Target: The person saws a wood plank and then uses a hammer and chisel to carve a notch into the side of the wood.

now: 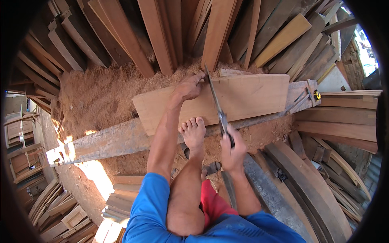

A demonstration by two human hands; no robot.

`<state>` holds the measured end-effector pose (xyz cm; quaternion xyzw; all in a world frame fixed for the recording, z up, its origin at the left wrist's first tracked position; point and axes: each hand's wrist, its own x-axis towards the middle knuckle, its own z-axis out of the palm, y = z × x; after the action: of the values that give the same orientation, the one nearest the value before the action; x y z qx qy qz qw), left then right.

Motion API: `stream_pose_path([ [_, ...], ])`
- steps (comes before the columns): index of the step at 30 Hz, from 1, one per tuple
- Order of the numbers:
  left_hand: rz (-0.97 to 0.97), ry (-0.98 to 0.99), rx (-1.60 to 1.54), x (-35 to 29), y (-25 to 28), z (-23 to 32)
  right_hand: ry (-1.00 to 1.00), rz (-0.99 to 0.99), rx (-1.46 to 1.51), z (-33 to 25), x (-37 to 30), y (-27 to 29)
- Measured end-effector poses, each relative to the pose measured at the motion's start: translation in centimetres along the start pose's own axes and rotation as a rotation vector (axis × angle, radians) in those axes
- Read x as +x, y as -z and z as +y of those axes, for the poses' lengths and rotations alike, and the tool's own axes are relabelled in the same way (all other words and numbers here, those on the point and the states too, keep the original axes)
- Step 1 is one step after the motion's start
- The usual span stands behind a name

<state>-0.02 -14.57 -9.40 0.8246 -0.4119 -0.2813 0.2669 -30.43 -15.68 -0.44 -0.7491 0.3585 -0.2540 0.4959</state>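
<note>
Over one pale board (255,95), right fingers (239,141) hold one saw (218,102).

The pale brown wooden board (245,97) lies flat, its ends toward nine and three o'clock. The handsaw (219,110), grey-bladed and dark-handled, crosses over it, tip toward eleven-thirty, handle toward five-thirty.

Shirt (243,230): blue, dark print | shorts (212,198): red | hands (234,154): bare

Two hands (188,87), one handsaw (221,116), one broad board (255,95), one grey plank (109,141) — one tape measure (317,94), one bare foot (193,131)
</note>
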Motion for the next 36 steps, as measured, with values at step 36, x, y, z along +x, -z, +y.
stream_pose_path([
  [36, -0.126, 0.173, 0.41, -1.9, 2.7, 2.1, 0.015, 0.021, -0.059, 0.5, 9.7, -5.1],
])
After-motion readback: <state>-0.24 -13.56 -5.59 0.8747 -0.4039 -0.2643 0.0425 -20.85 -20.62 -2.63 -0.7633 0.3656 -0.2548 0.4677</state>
